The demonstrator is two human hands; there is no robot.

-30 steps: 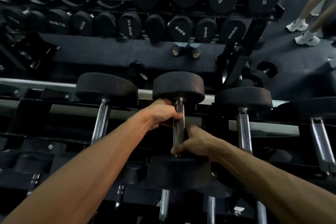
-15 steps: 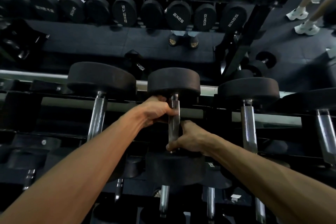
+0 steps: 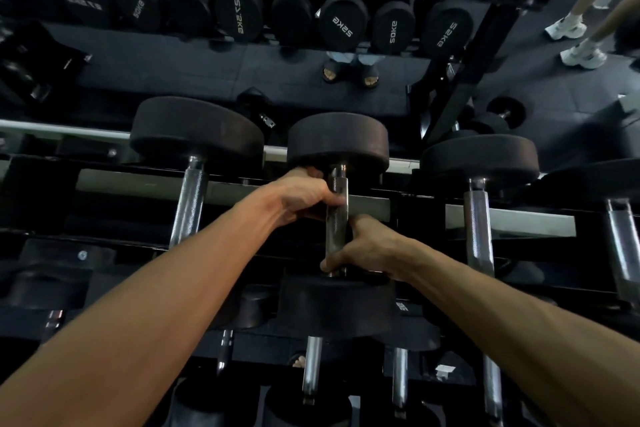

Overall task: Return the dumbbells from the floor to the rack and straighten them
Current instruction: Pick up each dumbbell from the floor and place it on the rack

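On the rack's (image 3: pixel 221 189) top tier your left hand (image 3: pixel 304 196) and right hand (image 3: pixel 367 248) both grip the middle dumbbell's (image 3: pixel 336 236) handle, so a crooked set-down could pinch fingers against the rail.

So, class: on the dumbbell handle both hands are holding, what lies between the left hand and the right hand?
In the head view, only a bare stretch of the knurled handle shows between the left hand and the right hand.
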